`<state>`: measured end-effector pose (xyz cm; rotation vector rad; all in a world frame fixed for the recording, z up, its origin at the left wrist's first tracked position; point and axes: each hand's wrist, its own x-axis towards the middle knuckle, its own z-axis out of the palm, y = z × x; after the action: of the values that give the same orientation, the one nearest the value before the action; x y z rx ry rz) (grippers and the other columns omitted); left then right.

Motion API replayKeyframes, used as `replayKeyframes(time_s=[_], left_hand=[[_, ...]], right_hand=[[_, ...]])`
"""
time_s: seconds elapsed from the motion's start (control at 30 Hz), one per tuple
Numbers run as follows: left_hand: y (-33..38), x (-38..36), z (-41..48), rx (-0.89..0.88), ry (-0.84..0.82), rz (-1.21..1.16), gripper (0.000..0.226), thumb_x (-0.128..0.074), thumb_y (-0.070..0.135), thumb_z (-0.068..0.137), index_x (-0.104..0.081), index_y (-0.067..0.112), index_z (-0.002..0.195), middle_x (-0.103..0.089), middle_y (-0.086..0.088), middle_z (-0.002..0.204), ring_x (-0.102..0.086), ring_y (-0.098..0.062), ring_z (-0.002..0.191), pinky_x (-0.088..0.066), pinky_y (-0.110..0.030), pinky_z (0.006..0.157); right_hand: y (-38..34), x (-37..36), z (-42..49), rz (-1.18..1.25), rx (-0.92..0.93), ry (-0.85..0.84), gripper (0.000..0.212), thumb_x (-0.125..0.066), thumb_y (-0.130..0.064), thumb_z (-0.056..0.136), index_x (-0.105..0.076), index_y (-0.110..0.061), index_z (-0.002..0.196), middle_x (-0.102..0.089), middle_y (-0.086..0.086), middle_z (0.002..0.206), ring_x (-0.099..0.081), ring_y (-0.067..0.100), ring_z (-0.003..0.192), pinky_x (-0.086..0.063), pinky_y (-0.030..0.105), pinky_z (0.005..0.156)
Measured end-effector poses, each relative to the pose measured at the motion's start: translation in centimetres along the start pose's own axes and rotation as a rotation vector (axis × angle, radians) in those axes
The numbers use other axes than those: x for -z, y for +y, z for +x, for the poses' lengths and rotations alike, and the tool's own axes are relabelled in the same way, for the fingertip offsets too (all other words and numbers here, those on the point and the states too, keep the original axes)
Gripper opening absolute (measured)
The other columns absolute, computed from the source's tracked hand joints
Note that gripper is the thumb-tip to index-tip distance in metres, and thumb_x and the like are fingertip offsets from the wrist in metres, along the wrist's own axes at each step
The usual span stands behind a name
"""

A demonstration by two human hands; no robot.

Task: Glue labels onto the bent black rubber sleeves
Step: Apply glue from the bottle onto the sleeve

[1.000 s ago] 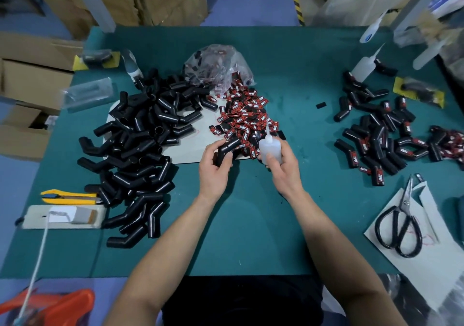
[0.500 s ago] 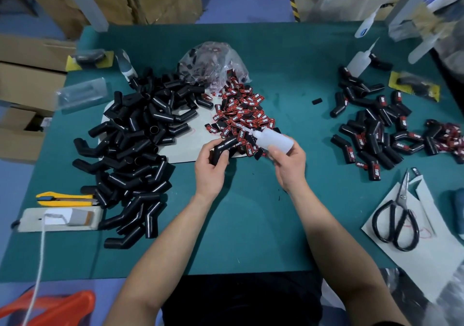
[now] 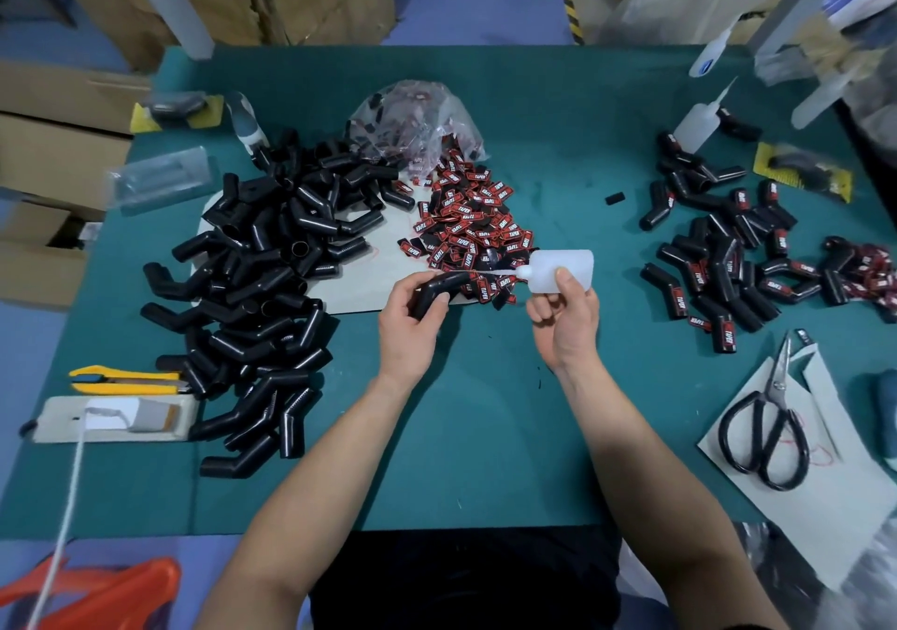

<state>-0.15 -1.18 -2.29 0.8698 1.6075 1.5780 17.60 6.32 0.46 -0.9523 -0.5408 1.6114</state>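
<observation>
L hand [image 3: 407, 326]: my fingers wrapped round bent sleeve [image 3: 435, 291], keep it steady.
R hand [image 3: 565, 321]: pinching glue bottle [image 3: 558, 268] sideways; nozzle tip on sleeve, squeeze lightly, small dab only.

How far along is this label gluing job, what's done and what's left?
Done: the smaller pile of labelled sleeves at right. In hand: the left hand holds one bare sleeve, the right hand points the glue bottle at it. Left: the far larger pile of unlabelled sleeves at left, plus a heap of labels. Probably well under half done.
</observation>
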Motion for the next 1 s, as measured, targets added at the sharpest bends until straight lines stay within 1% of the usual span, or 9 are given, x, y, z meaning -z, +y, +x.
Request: replayKeyframes(time_s=[0.07, 0.13, 0.2, 0.3, 0.43, 0.53, 0.7, 0.9, 1.0], left_hand=[[-0.2, 0.0, 0.0, -0.005, -0.003, 0.004, 0.035, -0.073, 0.023, 0.089, -0.069, 0.05, 0.111, -0.074, 0.015, 0.116, -0.069, -0.01, 0.111, -0.053, -0.023, 0.096], [-0.3, 0.1, 0.1, -0.011, -0.003, 0.019, 0.036, -0.074, 0.024, 0.089, -0.07, 0.052, 0.111, -0.074, 0.015, 0.116, -0.069, -0.009, 0.111, -0.053, -0.023, 0.097], [-0.4, 0.1, 0.2, -0.028, -0.006, 0.039, 0.037, -0.074, 0.023, 0.09, -0.07, 0.051, 0.113, -0.073, 0.014, 0.118, -0.068, -0.008, 0.113, -0.051, -0.019, 0.098], [-0.6, 0.2, 0.3, -0.059, -0.037, 0.062, 0.035, -0.074, 0.024, 0.091, -0.071, 0.047, 0.117, -0.071, 0.012, 0.12, -0.066, -0.011, 0.116, -0.05, -0.02, 0.1], [-0.3, 0.0, 0.3, -0.073, -0.058, 0.072, 0.036, -0.073, 0.031, 0.089, -0.07, 0.054, 0.117, -0.07, 0.018, 0.121, -0.065, -0.006, 0.117, -0.047, -0.018, 0.102], [-0.2, 0.0, 0.3, -0.091, -0.068, 0.075, 0.038, -0.074, 0.031, 0.089, -0.07, 0.056, 0.117, -0.07, 0.022, 0.121, -0.064, -0.004, 0.118, -0.045, -0.016, 0.104], [-0.2, 0.2, 0.4, -0.067, -0.06, 0.057, 0.038, -0.075, 0.032, 0.087, -0.07, 0.057, 0.115, -0.07, 0.022, 0.121, -0.065, -0.005, 0.118, -0.046, -0.018, 0.104], [-0.3, 0.1, 0.4, -0.052, -0.066, 0.042, 0.044, -0.076, 0.02, 0.089, -0.071, 0.057, 0.114, -0.07, 0.022, 0.119, -0.065, -0.003, 0.116, -0.047, -0.017, 0.102], [-0.1, 0.2, 0.3, -0.038, -0.064, 0.039, 0.04, -0.076, 0.025, 0.088, -0.071, 0.056, 0.113, -0.07, 0.02, 0.12, -0.066, -0.006, 0.117, -0.048, -0.018, 0.101]], right_hand=[[0.0, 0.0, 0.0, -0.021, 0.03, 0.017, 0.02, -0.069, -0.031, 0.081, -0.061, -0.016, 0.07, -0.042, -0.002, 0.056, -0.036, 0.012, 0.041, -0.033, 0.022, 0.045], [0.2, -0.1, -0.1, -0.039, 0.063, 0.04, 0.015, -0.065, -0.031, 0.085, -0.07, -0.018, 0.08, -0.054, 0.002, 0.06, -0.041, 0.015, 0.042, -0.035, 0.024, 0.046], [0.4, -0.1, -0.1, -0.039, 0.08, 0.067, 0.02, -0.065, -0.032, 0.084, -0.066, -0.013, 0.089, -0.061, 0.006, 0.067, -0.045, 0.017, 0.044, -0.038, 0.026, 0.047], [0.9, 0.0, 0.0, -0.014, 0.081, 0.106, 0.021, -0.062, -0.027, 0.086, -0.06, -0.008, 0.093, -0.065, 0.008, 0.074, -0.049, 0.019, 0.046, -0.039, 0.026, 0.046], [1.2, 0.1, 0.1, -0.052, 0.091, 0.095, 0.019, -0.057, -0.023, 0.089, -0.058, -0.005, 0.094, -0.065, 0.008, 0.072, -0.049, 0.02, 0.045, -0.038, 0.026, 0.045], [1.1, 0.1, 0.1, -0.06, 0.079, 0.12, 0.02, -0.058, -0.023, 0.086, -0.056, -0.005, 0.094, -0.061, 0.01, 0.071, -0.046, 0.02, 0.044, -0.036, 0.025, 0.046], [0.8, 0.1, 0.4, -0.041, 0.054, 0.14, 0.022, -0.06, -0.023, 0.085, -0.056, -0.005, 0.097, -0.059, 0.011, 0.078, -0.044, 0.018, 0.05, -0.033, 0.026, 0.047], [0.8, 0.2, 0.6, -0.024, 0.04, 0.155, 0.025, -0.062, -0.025, 0.086, -0.056, -0.006, 0.101, -0.062, 0.009, 0.08, -0.044, 0.017, 0.052, -0.035, 0.025, 0.046], [0.9, 0.3, 0.6, -0.03, 0.029, 0.145, 0.023, -0.062, -0.025, 0.086, -0.056, -0.007, 0.1, -0.063, 0.007, 0.077, -0.044, 0.017, 0.051, -0.035, 0.025, 0.047]])
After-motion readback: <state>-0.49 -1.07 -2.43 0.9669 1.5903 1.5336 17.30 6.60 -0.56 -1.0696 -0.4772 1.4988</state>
